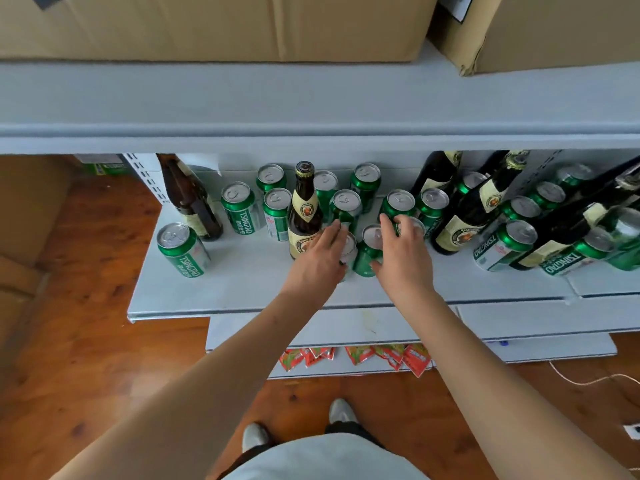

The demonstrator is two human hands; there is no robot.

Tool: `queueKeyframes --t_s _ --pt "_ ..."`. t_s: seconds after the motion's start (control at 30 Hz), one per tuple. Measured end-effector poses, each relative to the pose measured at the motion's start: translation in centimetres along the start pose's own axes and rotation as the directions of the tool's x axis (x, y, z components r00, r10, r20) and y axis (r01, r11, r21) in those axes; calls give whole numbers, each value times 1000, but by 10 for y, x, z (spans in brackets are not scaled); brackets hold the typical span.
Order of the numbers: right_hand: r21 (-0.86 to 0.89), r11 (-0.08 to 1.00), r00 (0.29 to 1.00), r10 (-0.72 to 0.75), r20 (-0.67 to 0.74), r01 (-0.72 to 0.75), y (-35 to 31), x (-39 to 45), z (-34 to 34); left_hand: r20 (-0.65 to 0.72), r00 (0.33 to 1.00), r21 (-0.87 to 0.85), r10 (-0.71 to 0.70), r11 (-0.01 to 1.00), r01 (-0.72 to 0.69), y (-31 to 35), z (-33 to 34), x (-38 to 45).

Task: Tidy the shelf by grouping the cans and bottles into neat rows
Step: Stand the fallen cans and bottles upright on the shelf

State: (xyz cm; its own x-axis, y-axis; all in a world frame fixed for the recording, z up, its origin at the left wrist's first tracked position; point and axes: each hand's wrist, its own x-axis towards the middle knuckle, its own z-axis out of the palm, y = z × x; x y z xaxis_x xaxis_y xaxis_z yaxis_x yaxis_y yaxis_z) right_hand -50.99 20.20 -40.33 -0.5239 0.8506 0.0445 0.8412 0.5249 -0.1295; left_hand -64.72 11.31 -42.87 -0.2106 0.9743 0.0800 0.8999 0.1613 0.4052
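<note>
Two upright green Tsingtao cans being gripped mid-shelf [242,289]: left hand [320,261] curled round left can [349,249], right hand [401,252] round right can [369,252]; Franziskaner bottle [304,209] just left.

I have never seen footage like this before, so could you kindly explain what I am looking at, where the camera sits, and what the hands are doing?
There is no machine here: a person wears one wide-angle camera on the head, looking forward and down, so you see their own bare arms and, at the bottom, their shoes.

In front is a pale grey metal shelf holding scattered green aluminium beer cans, such as one standing alone at the left, and tall brown glass beer bottles with cream labels, one near the middle and several leaning at the right. Brown cardboard boxes sit on the shelf above, and red snack packets lie on a lower one.

The left hand grips a green can beside the middle bottle. The right hand grips a neighbouring green can.
</note>
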Motion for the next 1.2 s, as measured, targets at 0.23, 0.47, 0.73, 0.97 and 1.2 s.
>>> queueKeyframes --t_s 0.23,0.47,0.73,0.97,1.2 --pt "378 914 924 10 -382 146 -72 -26 -25 -403 900 88 168 986 -144 -28 -31 -48" --pt "572 672 879 -300 -371 471 -188 11 -13 -665 485 -335 -569 807 487 -116 -72 -107" --pt "616 718 924 -379 -44 324 -291 96 14 -204 592 -576 -779 585 571 -184 -77 -99" --pt "649 696 945 -306 -116 305 -296 93 24 -218 730 -576 -648 689 440 -223 -77 -102" --pt "647 717 963 -242 -119 260 -249 48 4 -252 743 -551 -621 723 418 -251 -91 -88"
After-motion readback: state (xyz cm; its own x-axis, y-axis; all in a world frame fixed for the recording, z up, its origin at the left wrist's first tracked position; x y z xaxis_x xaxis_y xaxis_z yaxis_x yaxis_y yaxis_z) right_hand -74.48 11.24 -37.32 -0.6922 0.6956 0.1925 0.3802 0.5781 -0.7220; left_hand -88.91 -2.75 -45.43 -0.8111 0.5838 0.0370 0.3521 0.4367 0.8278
